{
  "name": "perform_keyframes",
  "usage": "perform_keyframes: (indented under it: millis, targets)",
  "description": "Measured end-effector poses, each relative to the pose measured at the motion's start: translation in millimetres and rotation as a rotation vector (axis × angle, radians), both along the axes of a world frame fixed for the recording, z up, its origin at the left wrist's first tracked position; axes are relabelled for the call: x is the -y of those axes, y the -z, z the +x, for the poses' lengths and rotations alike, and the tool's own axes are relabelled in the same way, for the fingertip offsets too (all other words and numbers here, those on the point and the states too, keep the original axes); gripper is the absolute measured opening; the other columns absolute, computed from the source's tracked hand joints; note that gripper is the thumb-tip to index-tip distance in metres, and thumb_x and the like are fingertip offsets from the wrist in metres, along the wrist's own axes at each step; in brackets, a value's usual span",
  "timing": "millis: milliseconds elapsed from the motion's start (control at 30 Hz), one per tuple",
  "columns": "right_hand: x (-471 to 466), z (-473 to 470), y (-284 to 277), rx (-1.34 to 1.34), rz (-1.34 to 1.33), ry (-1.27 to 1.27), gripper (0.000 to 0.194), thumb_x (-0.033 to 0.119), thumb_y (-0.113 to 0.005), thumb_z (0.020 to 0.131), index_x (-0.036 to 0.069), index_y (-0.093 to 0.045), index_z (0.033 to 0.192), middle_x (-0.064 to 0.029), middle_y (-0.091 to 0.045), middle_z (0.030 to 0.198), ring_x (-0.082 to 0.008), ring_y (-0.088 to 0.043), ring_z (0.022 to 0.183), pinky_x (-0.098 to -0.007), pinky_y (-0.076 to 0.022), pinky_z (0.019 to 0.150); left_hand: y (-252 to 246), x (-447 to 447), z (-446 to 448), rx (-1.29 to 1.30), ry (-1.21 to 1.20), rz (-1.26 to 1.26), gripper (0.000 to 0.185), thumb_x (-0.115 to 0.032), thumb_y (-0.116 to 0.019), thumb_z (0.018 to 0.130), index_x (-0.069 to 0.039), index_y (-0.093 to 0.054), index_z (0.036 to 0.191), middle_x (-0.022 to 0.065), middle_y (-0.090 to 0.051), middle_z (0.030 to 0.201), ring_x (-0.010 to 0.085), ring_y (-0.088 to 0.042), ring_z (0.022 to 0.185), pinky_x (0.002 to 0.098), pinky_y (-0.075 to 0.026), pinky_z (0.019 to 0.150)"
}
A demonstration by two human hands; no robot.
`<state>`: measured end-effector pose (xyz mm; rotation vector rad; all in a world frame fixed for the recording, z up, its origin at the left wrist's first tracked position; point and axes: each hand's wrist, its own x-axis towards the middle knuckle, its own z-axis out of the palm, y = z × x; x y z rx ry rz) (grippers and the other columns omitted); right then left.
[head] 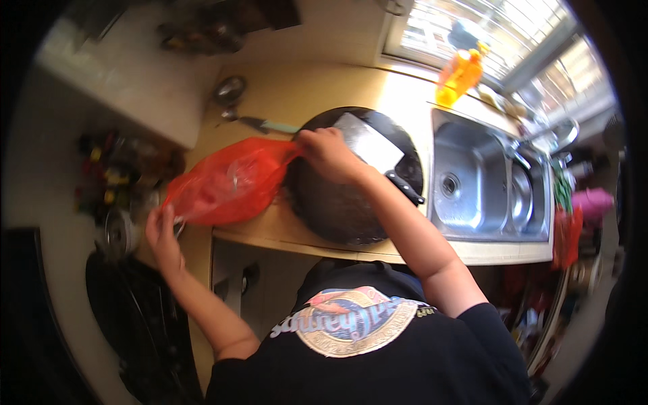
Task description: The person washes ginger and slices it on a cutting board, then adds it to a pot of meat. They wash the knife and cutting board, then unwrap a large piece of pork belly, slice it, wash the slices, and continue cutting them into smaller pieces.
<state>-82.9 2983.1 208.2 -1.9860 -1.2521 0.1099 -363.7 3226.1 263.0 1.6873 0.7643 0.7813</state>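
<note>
A red plastic bag [228, 182] is stretched sideways between my two hands, with something pinkish showing through it. My left hand [164, 235] pinches its lower left end. At the upper right end, my right hand [326, 152] grips the gathered plastic, over the edge of a round dark chopping board [339, 212]. On the board lies a cleaver with a wide metal blade [374, 144] and a black handle [405, 187]; my right forearm passes close to the handle. A knife with a pale green handle [281, 126] lies behind the bag.
A double stainless steel sink [468, 182] with a faucet [521, 152] is at the right. An orange bottle [459, 76] stands by the window. A metal bowl or ladle [230, 90] sits at the back left. Green vegetables [562, 187] and another red bag [568, 235] are beyond the sink.
</note>
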Motion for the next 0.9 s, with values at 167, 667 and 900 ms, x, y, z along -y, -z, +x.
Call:
perform_keyframes:
  millis: [167, 667, 900]
  targets:
    - [-20, -16, 6, 0.007, -0.04, -0.149, 0.001, 0.012, -0.055, 0.087, 0.012, -0.055, 0.087, -0.0062, -0.06, 0.079, -0.027, -0.057, 0.088, -0.0411, -0.0364, 0.088, 0, 0, 10, -0.036, -0.227, -0.133, 0.018, -0.021, -0.063, 0.092, -0.004, -0.056, 0.093, 0.0, -0.06, 0.091, 0.0084, -0.053, 0.084, 0.0227, -0.041, 0.077]
    - [-148, -72, -9, 0.175, -0.186, -0.356, 0.046, 0.016, -0.061, 0.08, 0.019, -0.055, 0.125, -0.0104, -0.058, 0.12, -0.0264, -0.053, 0.114, -0.0449, -0.0336, 0.098, -7, 40, 70, -0.166, -0.045, 0.77, 0.02, 0.002, -0.064, 0.079, -0.004, -0.052, 0.094, 0.0097, -0.052, 0.098, 0.0255, -0.057, 0.089, 0.0355, -0.049, 0.079]
    - [-99, -37, 11, 0.469, -0.387, -0.341, 0.019, 0.015, -0.056, 0.079, 0.02, -0.071, 0.09, -0.0036, -0.061, 0.095, -0.0212, -0.058, 0.099, -0.0421, -0.0325, 0.096, 64, 9, 65, -0.511, 0.495, 0.582, 0.02, -0.009, -0.058, 0.088, -0.002, -0.06, 0.106, 0.0134, -0.064, 0.097, 0.0286, -0.062, 0.093, 0.0364, -0.047, 0.084]
